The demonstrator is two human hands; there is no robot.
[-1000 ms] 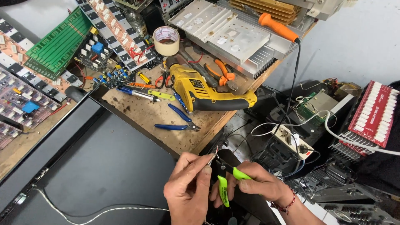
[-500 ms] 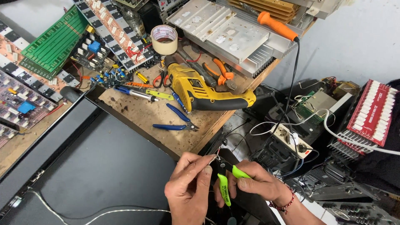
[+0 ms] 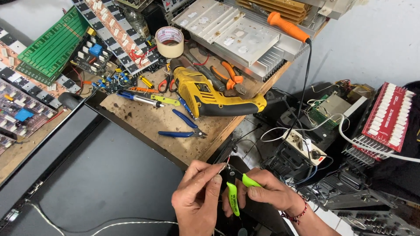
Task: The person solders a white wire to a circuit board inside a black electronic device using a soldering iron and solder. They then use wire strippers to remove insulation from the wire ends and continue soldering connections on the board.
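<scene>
Green-handled cutters [image 3: 235, 195]: head view, low centre, below workbench [image 3: 144, 120] edge; clasped in right hand [image 3: 267, 192], fingers closed round handles. Thin wire [image 3: 224, 167] pinched between left hand [image 3: 199, 196] fingertips, at cutter tip. Yellow drill [image 3: 210, 94], blue pliers [image 3: 181, 131] on bench.

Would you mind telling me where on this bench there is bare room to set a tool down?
The bare wood lies along the near edge of the wooden bench top, between the blue-handled pliers and the silver pen-like tool. The dark flat panel left of the left hand is also bare. Around the yellow drill, tape roll and circuit boards it is crowded.
</scene>
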